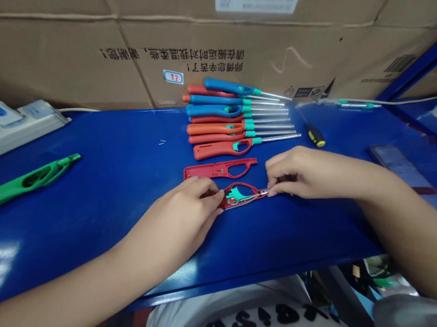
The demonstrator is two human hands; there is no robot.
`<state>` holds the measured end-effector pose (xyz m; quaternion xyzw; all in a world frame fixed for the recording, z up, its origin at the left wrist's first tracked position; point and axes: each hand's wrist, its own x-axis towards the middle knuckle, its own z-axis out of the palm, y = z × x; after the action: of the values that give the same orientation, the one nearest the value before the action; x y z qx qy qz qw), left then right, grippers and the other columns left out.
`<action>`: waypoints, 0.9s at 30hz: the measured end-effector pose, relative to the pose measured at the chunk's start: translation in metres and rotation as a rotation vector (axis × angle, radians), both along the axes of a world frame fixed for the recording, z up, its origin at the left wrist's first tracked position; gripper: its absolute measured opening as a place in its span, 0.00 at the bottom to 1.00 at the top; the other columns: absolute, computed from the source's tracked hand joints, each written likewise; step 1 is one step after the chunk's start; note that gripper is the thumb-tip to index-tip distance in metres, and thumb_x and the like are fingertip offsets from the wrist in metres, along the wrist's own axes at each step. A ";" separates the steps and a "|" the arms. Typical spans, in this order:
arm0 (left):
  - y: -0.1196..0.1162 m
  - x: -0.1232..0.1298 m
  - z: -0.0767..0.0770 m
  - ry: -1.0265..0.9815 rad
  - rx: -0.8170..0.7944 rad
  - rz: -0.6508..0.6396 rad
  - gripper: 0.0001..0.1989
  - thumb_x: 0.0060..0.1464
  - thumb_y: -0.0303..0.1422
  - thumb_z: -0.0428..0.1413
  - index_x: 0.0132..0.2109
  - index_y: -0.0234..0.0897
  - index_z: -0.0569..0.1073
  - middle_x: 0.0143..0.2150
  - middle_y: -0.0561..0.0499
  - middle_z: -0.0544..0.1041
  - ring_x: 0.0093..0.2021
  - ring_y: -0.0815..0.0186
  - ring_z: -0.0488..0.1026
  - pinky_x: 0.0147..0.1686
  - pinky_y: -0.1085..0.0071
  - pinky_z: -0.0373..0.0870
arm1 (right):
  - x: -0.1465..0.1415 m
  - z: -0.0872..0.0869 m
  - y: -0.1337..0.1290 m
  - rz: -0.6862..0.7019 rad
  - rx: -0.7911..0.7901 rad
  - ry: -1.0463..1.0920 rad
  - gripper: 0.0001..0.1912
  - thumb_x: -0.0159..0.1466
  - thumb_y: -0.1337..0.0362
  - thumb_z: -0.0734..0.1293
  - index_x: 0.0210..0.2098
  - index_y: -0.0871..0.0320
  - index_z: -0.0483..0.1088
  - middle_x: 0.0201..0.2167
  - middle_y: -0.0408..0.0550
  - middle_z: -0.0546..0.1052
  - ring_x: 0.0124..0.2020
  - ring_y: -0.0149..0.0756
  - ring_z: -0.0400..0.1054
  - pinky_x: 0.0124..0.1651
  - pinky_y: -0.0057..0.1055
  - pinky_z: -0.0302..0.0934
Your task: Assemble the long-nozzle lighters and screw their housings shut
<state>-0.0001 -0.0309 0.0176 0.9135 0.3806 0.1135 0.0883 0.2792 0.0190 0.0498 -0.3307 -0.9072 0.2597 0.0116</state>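
Lighters point(222, 149) lie bunched side by side at the back of the blue table point(116, 146), at least eight of them; three have blue handles and the others are red or orange, but overlap at the far end of the bunch makes an exact count impossible. One green handle point(23, 186) lies apart at the left, and two tiny pins point(162, 142) lie between it and the bunch. One screwdriver point(316, 136), black and yellow, is just beyond the rod tips, and one phone point(411, 177) lies at the right. One power strip point(2, 134) is at the far left, and one large carton point(63, 72) stands behind everything.

One red cover point(207, 171) lies flat between the bunch and the hands. Nearest the person is one opened red lighter point(252, 200), with one turquoise trigger point(239, 193) showing inside, held between the two hands at the table. The left hand point(184, 210) has its thumb and fingers closed on the handle end. The right hand point(301, 172) pinches at the metal end opposite, its fingertips nearly together; exactly what lies between them is hidden.
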 end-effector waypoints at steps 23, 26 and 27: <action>0.001 -0.002 -0.001 -0.027 0.036 -0.029 0.13 0.68 0.30 0.53 0.53 0.35 0.79 0.47 0.44 0.80 0.46 0.56 0.77 0.45 0.57 0.79 | -0.003 -0.003 0.003 -0.105 -0.053 -0.022 0.16 0.67 0.55 0.70 0.28 0.59 0.72 0.26 0.42 0.73 0.27 0.29 0.64 0.30 0.27 0.55; 0.000 -0.001 0.000 -0.019 0.024 -0.025 0.12 0.67 0.31 0.54 0.52 0.35 0.79 0.47 0.44 0.79 0.46 0.56 0.77 0.46 0.57 0.79 | -0.006 -0.003 0.001 -0.149 -0.067 -0.078 0.17 0.66 0.55 0.71 0.26 0.59 0.71 0.25 0.42 0.73 0.26 0.29 0.63 0.29 0.28 0.53; 0.000 -0.001 0.000 -0.014 0.023 -0.024 0.12 0.67 0.30 0.54 0.52 0.35 0.80 0.47 0.44 0.80 0.46 0.55 0.78 0.46 0.57 0.79 | -0.007 -0.002 0.000 -0.170 -0.059 -0.099 0.17 0.66 0.55 0.71 0.25 0.59 0.70 0.24 0.42 0.73 0.25 0.29 0.63 0.29 0.28 0.52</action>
<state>-0.0010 -0.0312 0.0173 0.9181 0.3678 0.1230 0.0816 0.2720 0.0194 0.0474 -0.4190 -0.8674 0.2676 -0.0210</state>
